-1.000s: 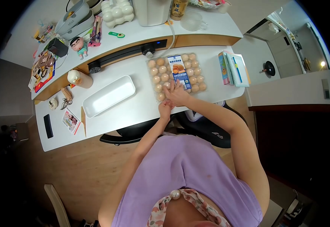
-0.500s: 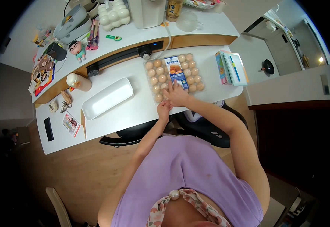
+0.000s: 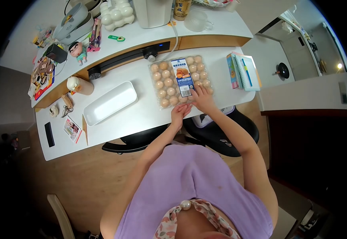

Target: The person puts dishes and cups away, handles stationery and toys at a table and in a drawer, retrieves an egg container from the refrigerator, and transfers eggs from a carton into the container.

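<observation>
A clear plastic carton of brown eggs [image 3: 168,82] lies on the white desk, closed, with a blue and white label [image 3: 182,75] across its middle. My right hand [image 3: 202,98] rests on the carton's near right part with its fingers spread. At the near edge of the carton is my left hand [image 3: 179,113], its fingers close together at the rim; what they pinch, if anything, is too small to make out. A long white tray [image 3: 110,104], with nothing in it, sits to the left of the carton.
Notebooks [image 3: 244,73] lie at the desk's right end. Left of the tray are a bottle [image 3: 80,85], a card [image 3: 72,129] and a black phone-like object [image 3: 49,134]. A raised shelf [image 3: 141,40] runs behind, and a black chair [image 3: 229,137] stands at the near edge.
My right hand has moved right along the carton, off the label's lower end. My left hand has shifted slightly right along the near edge.
</observation>
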Demonstrator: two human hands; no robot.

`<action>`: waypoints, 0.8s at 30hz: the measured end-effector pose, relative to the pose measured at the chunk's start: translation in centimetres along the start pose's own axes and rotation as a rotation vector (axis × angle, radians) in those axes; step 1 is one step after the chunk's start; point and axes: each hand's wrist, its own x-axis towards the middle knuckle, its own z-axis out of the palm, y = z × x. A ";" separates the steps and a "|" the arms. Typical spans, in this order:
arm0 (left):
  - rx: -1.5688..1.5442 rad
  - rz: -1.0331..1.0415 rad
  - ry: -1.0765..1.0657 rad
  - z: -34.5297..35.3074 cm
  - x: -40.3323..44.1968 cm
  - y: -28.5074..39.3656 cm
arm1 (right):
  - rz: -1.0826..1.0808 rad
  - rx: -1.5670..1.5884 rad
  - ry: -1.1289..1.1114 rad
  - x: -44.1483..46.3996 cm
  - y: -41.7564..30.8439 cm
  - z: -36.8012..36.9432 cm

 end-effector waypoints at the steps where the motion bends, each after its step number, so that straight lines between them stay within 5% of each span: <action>1: 0.001 0.002 0.002 0.0 0.3 -0.1 | -0.010 0.011 0.001 0.2 0.3 0.1; 10: 0.009 0.024 0.069 0.8 1.1 -0.8 | -0.119 -0.131 -0.255 1.8 0.5 -0.2; 16: 0.010 0.043 0.126 1.1 2.1 -2.3 | -0.352 -0.190 0.102 2.7 0.2 1.0; 24: 0.011 0.100 0.254 2.2 1.8 -2.2 | -0.171 -0.501 -0.133 2.0 -2.1 2.1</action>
